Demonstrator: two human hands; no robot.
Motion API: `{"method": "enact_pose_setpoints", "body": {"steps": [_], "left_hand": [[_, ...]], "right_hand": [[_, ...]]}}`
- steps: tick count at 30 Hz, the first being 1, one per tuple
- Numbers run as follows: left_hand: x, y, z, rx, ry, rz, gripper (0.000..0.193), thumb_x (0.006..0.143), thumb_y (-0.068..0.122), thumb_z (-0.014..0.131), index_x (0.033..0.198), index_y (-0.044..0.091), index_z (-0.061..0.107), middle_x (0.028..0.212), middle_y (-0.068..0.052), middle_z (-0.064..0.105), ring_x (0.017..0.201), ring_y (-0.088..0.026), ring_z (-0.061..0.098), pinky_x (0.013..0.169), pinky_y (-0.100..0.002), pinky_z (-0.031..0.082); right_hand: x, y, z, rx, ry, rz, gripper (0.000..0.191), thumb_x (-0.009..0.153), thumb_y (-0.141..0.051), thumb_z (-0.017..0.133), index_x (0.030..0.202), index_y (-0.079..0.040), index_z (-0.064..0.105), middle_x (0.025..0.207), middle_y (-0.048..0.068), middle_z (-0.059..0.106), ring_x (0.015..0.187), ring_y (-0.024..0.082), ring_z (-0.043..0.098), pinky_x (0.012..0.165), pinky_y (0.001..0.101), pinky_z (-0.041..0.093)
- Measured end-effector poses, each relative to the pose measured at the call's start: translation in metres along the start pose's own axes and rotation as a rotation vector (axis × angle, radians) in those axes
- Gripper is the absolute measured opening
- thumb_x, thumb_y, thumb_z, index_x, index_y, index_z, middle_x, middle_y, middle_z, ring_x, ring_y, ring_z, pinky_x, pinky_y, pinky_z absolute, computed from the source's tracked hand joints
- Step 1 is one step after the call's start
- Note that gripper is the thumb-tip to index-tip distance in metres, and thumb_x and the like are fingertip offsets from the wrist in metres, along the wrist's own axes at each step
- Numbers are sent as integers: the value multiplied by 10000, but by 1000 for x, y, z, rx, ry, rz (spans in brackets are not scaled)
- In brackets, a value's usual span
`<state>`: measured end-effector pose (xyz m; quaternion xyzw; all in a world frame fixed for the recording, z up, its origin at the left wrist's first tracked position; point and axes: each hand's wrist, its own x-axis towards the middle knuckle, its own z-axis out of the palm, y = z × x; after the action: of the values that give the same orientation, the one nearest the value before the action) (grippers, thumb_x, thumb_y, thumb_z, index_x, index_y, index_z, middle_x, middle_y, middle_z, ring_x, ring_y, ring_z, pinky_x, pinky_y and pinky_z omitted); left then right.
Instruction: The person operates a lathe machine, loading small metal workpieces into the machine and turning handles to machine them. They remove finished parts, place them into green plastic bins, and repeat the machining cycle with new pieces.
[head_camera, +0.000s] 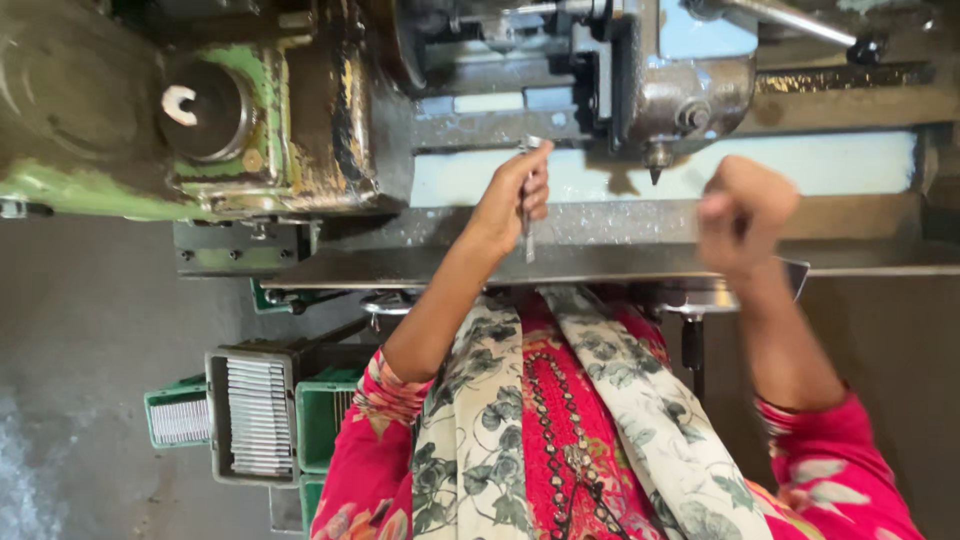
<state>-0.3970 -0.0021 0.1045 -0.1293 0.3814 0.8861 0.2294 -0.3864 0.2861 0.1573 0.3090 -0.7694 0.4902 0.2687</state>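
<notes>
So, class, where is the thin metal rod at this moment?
In the head view, the thin metal rod stands near the middle, gripped upright in the left hand, in front of the grey-green machine, left of the blurred right hand.

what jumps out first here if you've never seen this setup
The worn green and grey machine across the top, with a pointed tool hanging over its pale bed. Below it, the left hand holds a slim metal rod upright, while the right hand is a blurred fist. At lower left, green crates hold rows of metal pieces.
</notes>
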Motion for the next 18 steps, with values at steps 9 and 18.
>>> {"method": "enact_pose_setpoints", "body": {"steps": [9, 18], "left_hand": [[150, 36, -38, -349, 207, 291, 362, 816, 109, 780, 1118, 120, 581, 1124, -81, 647, 1101, -267, 616, 980, -402, 451], [200, 63, -22, -595, 239, 495, 429, 770, 88, 815, 1147, 27, 620, 1126, -72, 680, 1143, -226, 621, 1104, -407, 402]], "right_hand": [[43, 200, -98, -993, -420, 329, 370, 1011, -334, 686, 832, -12, 715, 789, 171, 676, 736, 340, 652, 743, 447, 513], [82, 203, -78, -1269, -760, 558, 308, 748, -312, 772, 811, -11, 793, 785, 224, 754, 725, 391, 735, 667, 456, 577]]}}
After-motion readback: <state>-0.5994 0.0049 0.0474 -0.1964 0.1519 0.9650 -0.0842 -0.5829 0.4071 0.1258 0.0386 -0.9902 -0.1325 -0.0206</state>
